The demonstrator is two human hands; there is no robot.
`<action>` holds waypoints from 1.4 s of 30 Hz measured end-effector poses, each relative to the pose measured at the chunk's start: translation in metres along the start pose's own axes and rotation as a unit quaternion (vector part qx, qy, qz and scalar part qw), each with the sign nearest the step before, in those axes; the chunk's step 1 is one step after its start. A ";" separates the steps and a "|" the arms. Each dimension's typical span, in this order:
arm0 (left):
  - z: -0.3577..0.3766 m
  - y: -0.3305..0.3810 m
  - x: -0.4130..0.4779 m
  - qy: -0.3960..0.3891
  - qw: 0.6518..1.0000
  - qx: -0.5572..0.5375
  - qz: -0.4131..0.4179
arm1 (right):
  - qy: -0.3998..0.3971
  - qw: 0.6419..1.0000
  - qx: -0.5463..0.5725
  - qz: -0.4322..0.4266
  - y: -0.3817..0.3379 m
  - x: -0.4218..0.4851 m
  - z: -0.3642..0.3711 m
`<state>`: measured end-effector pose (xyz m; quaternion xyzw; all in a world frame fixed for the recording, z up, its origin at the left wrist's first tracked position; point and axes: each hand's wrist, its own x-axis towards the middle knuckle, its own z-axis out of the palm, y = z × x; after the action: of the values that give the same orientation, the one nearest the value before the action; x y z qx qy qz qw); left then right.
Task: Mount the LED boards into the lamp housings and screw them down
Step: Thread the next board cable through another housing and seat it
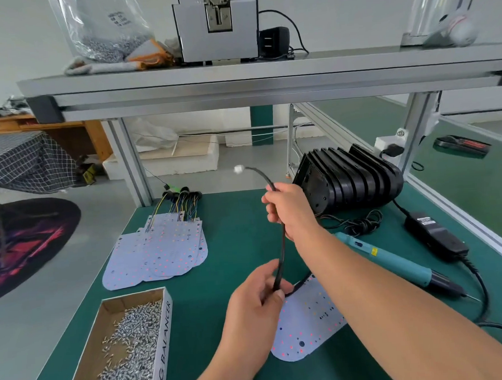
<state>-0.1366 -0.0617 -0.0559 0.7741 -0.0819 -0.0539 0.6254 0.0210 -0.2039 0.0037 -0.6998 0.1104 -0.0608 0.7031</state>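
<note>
Our right hand [292, 209] curls its fingers [270, 216] round the black cable [283, 246] high up; our left hand [256, 301] pinches it lower. The LED board [307, 321] lies on the bench [232, 235] under our forearm, near the lamp housings [352, 180].

Bright, even light; edges bow, connector perhaps motion-blurred.

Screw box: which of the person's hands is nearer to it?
Left. The left hand holds the cable just right of the screw box; the right hand grips it higher up, farther away.
</note>
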 end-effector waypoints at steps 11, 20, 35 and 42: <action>0.000 0.005 -0.008 -0.020 0.998 0.052 0.006 | -0.064 0.916 -0.348 -0.188 0.008 -0.105 -0.105; -0.009 0.020 -0.014 -0.096 0.994 0.056 0.006 | -0.114 0.815 -0.546 -0.154 0.032 -0.137 -0.135; -0.004 0.029 0.030 0.151 0.987 0.058 -0.017 | -0.126 0.797 -0.568 -0.162 0.037 -0.136 -0.135; 0.022 0.053 0.122 0.105 0.943 0.315 -0.005 | -0.130 0.773 -0.603 -0.150 0.036 -0.138 -0.129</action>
<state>-0.0237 -0.1173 -0.0067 0.9334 -0.0248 0.0528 0.3540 -0.1459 -0.2959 -0.0223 -0.9892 -0.0743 0.0051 0.1262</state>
